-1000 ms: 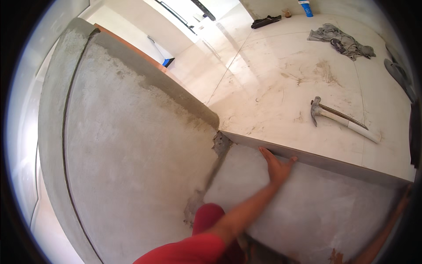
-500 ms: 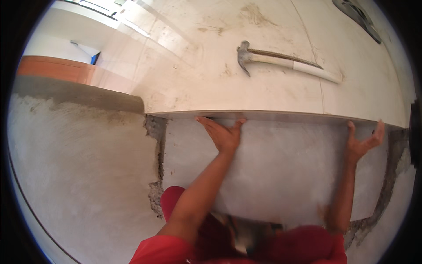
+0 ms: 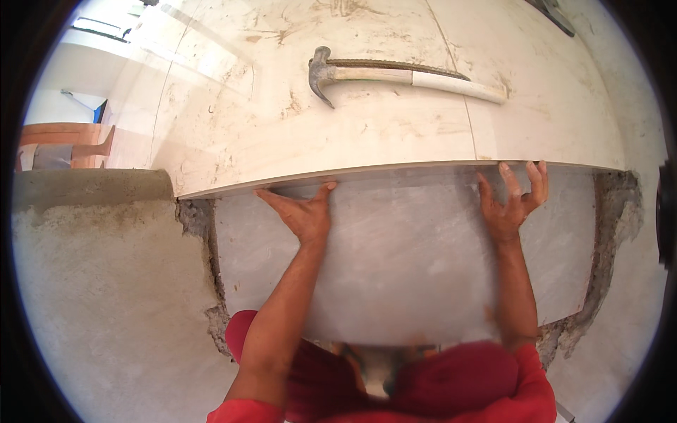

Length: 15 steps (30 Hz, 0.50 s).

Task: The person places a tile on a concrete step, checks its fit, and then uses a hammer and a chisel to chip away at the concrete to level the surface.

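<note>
A large smooth grey tile (image 3: 402, 261) stands against the front of a step, beneath the overhanging edge of a pale tiled top (image 3: 233, 155). My left hand (image 3: 302, 211) lies against the tile's upper part, thumb and fingers spread wide, tips at the underside of the overhang. Farther right, my right hand (image 3: 509, 208) rests against the same tile. Its fingers are apart, with some tips reaching up to the overhang's front edge. On the pale top, a claw hammer (image 3: 409, 76) with a light handle lies beside a rusty ribbed rod (image 3: 402, 68).
Rough broken mortar (image 3: 211, 275) borders the tile's left side, and more mortar (image 3: 612, 233) borders its right. A plastered wall (image 3: 106, 282) extends left. A dark sandal (image 3: 557, 15) lies at the far right. My red-clad knees (image 3: 458, 374) are close to the tile's lower edge.
My right hand has moved inward along the tile, its fingertips now at the overhang's edge. My left hand stays nearly in place. The view has shifted, and part of a person appears far left.
</note>
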{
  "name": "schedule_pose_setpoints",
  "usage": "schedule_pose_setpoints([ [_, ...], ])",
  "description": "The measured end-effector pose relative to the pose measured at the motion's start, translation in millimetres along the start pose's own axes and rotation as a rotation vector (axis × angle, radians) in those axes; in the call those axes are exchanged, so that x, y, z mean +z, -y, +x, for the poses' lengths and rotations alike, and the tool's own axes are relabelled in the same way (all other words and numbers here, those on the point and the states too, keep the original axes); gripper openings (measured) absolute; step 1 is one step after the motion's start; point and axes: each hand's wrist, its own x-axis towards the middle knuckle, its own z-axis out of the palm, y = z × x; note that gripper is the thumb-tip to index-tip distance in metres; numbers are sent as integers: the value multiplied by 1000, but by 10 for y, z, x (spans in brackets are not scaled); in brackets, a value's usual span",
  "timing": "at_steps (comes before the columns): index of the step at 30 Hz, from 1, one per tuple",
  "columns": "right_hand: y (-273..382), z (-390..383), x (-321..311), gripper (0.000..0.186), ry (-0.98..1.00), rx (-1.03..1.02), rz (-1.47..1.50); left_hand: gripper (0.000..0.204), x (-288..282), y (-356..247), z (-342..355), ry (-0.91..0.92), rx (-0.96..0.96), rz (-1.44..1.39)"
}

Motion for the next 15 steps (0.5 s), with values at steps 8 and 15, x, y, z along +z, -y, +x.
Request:
schedule_pose_setpoints([
  [8,141,-96,81,54,10,32,-25,151,-47,146,69,-16,51,-31],
  [15,111,-41,33,47,-32,15,-59,150,-184,-17,33,38,14,23],
])
